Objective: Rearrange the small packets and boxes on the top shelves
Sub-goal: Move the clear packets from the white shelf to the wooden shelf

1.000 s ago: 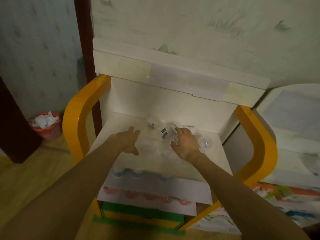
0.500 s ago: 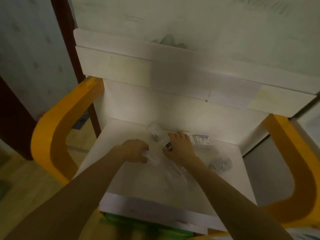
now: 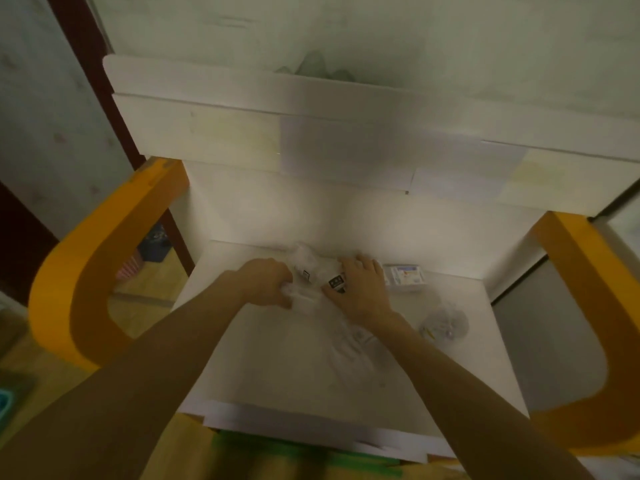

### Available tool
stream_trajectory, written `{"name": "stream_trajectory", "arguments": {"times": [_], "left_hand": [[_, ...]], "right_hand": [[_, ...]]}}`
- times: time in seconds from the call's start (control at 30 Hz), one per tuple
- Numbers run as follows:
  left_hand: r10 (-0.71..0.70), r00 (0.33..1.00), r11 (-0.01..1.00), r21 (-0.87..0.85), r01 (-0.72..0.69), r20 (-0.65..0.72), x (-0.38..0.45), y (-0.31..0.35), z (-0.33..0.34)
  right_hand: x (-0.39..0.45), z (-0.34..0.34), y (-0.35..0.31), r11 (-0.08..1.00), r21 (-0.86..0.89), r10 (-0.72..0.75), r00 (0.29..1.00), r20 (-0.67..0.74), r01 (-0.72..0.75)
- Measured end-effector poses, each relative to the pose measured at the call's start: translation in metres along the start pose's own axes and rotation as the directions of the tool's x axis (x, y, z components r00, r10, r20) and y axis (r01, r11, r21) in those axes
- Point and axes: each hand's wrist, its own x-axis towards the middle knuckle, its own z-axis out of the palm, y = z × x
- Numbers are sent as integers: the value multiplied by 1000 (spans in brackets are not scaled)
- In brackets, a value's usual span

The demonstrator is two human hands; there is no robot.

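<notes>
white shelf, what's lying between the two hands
In the head view, small white packets with black labels lie bunched between the left hand and right hand at the back of the white shelf.

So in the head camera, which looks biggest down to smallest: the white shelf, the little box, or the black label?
1. White shelf, by far the biggest.
2. Little box, at the back right.
3. Black label, by the right hand; part may be hidden.
</notes>
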Motion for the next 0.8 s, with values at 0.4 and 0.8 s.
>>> {"name": "stream_trajectory", "arguments": {"times": [0.4,0.8], "left_hand": [[128,976,986,128,-107,-174,-19,0,-44],[272,936,955,181,-234,-225,-91,52,-64]], "right_hand": [[-15,-38,-25,928,317,273,937,-219,-196],[-135,-91,-54,834,460,471,828,-304,-305]]}}
